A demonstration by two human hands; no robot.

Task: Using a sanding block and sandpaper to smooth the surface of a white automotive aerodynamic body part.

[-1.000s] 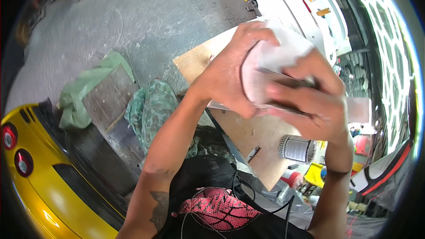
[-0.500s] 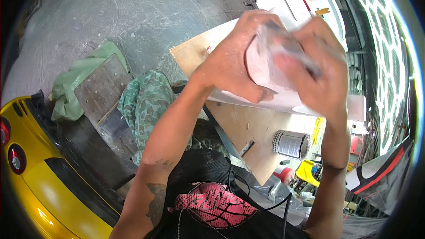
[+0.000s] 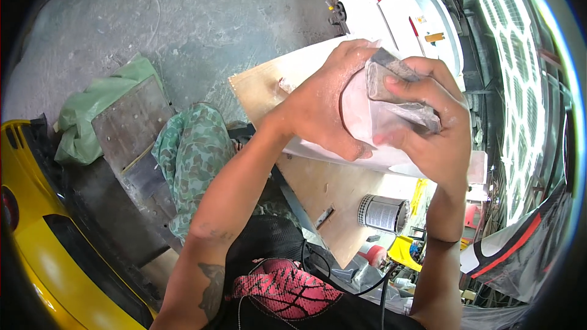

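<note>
at two o'clock over the plywood board [image 3: 333,186], the right hand [image 3: 428,131] has slid its grey sandpaper sheet [image 3: 400,95], fingers closed flat on it, higher up the white panel [image 3: 361,119], which the left hand [image 3: 324,107] grips curled, so sanding looks midway.

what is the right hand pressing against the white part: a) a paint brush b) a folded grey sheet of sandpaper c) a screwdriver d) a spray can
b: the right hand pinches a folded grey abrasive sheet flat against the white rounded part, which the left hand steadies over the plywood board.
</note>
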